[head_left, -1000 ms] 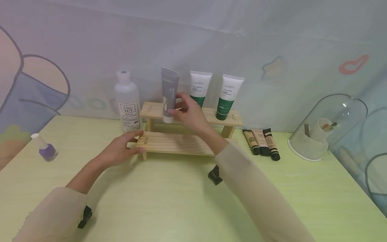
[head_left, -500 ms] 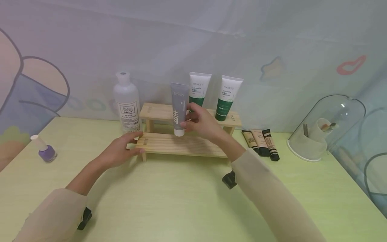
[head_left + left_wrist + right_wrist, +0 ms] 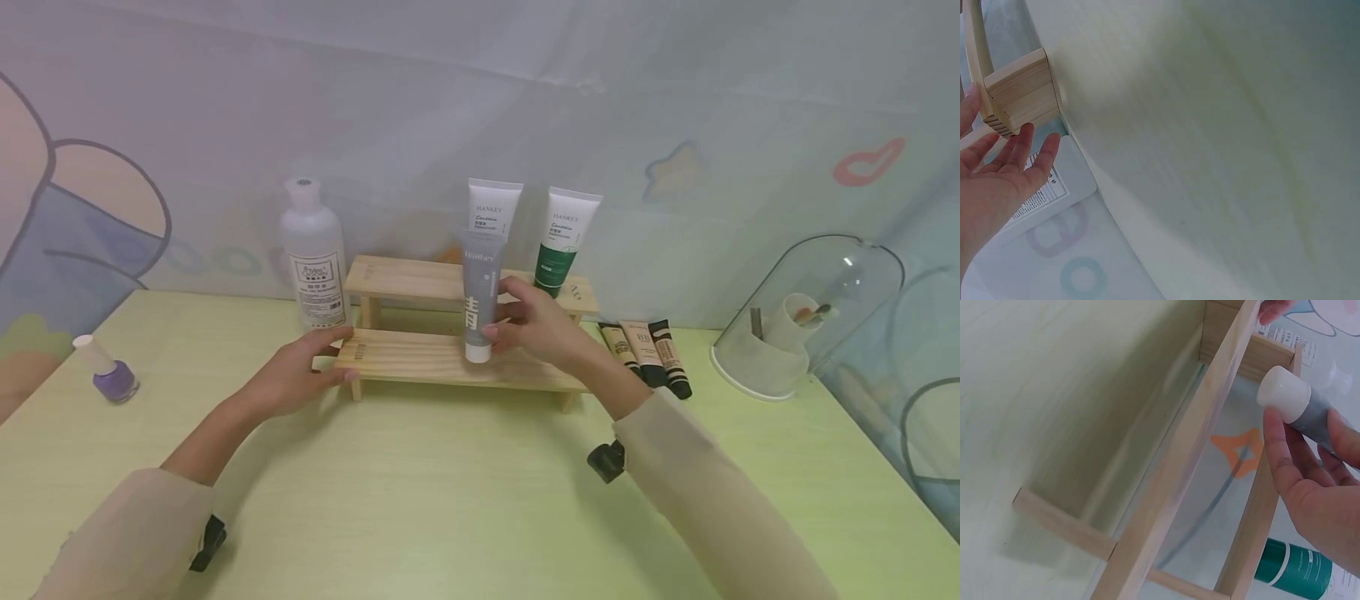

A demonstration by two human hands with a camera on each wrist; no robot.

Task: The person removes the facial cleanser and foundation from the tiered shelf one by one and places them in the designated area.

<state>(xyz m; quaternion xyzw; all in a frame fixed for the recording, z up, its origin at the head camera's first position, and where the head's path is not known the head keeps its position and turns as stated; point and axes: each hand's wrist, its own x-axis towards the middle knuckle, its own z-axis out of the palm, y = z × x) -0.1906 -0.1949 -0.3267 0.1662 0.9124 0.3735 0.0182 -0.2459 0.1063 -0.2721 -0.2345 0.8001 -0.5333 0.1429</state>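
From the head camera, the right hand pinches a grey tube between thumb and fingers, holding it upright with its white cap down on the lower step of a wooden two-step rack. The left hand rests on the left end of that lower step, fingers nearly straight. On the upper step stand two white-and-green tubes (the left one partly hidden behind the grey tube). A clear bottle stands on the bench just left of the rack, a purple nail polish bottle well off to the left, three small tubes lie to the right of the rack, and a clear dome covers a cup further right.

From the left wrist, the left hand is spread, its fingertips at the rack's end piece, with the bottle's label behind.

From the right wrist, the right hand curls its fingers round the grey tube, white cap towards the rack's slat; a green tube shows below.
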